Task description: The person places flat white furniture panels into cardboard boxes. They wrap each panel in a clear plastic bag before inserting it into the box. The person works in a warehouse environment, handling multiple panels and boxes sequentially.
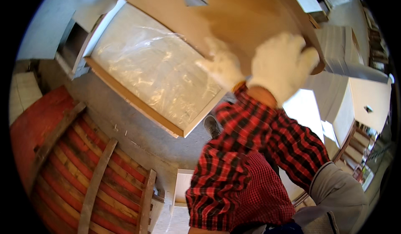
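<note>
In the head view, the left grip (283, 67), its gloved fingers spread apart, is over the brown cardboard sheet (255, 12), which extends ahead of it; whether it presses, I cannot tell. The right grip (224, 67), also with fingers apart, has the shallow tray (129, 98) to its left. Clear film (144, 69) already lies across this tray, but the cardboard leaves it uncovered, so the work seems partly done.

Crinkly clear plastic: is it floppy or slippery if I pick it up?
The clear plastic would probably be floppy, since it lies in wrinkles. It is probably light, because it looks thin and see-through. Its shine suggests it may be slippery.
</note>
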